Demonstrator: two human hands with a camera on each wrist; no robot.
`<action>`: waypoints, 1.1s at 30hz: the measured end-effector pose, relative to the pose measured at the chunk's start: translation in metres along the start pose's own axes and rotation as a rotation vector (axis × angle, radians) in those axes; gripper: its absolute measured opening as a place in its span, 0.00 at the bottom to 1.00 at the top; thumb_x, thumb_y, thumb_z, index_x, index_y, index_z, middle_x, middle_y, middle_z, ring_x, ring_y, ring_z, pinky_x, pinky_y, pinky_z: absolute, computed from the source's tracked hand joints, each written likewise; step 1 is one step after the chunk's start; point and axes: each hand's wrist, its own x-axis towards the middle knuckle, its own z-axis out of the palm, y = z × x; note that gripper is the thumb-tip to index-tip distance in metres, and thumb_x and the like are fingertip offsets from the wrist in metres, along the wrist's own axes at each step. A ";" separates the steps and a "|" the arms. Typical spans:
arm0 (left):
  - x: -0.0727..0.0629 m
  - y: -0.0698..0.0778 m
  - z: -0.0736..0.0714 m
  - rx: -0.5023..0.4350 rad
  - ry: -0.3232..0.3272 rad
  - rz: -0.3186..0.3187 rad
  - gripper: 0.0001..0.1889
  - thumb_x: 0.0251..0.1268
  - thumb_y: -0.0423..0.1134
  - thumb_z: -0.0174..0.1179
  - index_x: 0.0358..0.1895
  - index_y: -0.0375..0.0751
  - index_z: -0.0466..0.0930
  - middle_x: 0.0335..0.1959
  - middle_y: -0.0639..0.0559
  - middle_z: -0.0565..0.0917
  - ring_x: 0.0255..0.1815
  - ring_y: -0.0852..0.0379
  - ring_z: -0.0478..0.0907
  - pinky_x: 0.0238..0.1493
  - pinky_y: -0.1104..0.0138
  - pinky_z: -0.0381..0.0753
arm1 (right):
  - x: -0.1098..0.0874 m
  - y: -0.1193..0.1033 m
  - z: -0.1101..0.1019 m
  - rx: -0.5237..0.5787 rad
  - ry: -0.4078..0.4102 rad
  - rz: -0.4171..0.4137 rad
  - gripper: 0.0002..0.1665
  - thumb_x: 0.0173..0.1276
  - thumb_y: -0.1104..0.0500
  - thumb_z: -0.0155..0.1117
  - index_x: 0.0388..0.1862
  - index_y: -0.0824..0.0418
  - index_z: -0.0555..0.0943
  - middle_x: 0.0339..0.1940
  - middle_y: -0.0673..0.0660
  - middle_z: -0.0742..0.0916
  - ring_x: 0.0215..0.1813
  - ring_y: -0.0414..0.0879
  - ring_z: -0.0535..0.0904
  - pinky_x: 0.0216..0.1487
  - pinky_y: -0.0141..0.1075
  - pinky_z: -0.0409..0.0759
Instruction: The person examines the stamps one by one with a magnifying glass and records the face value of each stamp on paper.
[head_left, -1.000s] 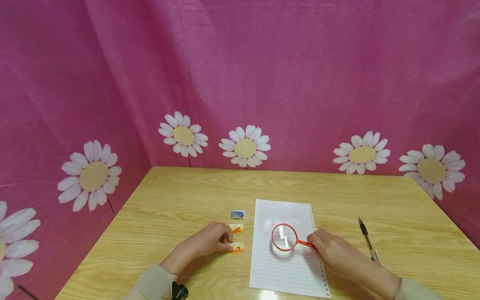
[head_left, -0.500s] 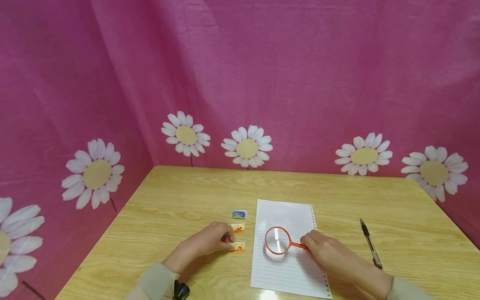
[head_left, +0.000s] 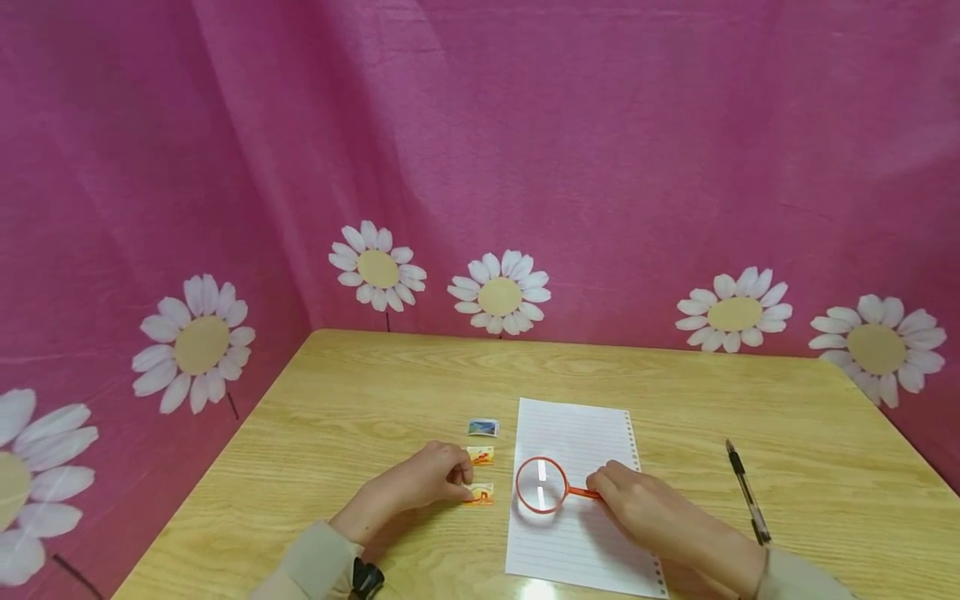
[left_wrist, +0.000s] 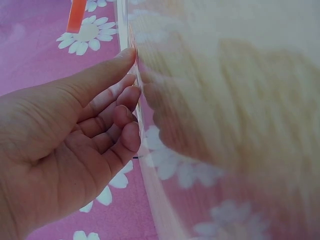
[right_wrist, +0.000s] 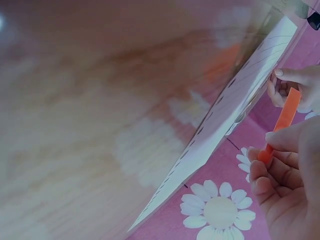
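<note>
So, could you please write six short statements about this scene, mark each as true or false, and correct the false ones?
1. The right hand holds the magnifying glass over the paper. True.
2. The pen lies right of the paper. True.
3. The left hand holds the pen. False: it touches the nearest stamp.
4. The blue stamp lies left of the paper. True.
5. The magnifying glass is green. False: it is orange-red.
6. The paper has no lines. False: it is lined.
</note>
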 end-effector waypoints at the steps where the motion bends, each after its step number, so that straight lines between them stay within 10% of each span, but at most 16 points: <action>1: 0.000 0.000 0.000 0.005 0.001 0.000 0.08 0.57 0.37 0.70 0.31 0.38 0.79 0.24 0.56 0.76 0.26 0.69 0.65 0.31 0.76 0.69 | 0.001 -0.001 0.001 0.003 -0.002 -0.002 0.26 0.83 0.53 0.28 0.36 0.59 0.75 0.29 0.46 0.77 0.31 0.36 0.72 0.30 0.24 0.73; 33: 0.001 0.001 -0.002 0.002 -0.010 -0.007 0.08 0.57 0.36 0.70 0.31 0.38 0.80 0.24 0.55 0.77 0.26 0.70 0.65 0.31 0.77 0.69 | 0.027 -0.010 0.014 0.042 -0.028 -0.060 0.16 0.81 0.58 0.41 0.35 0.58 0.75 0.28 0.46 0.76 0.30 0.35 0.71 0.31 0.25 0.72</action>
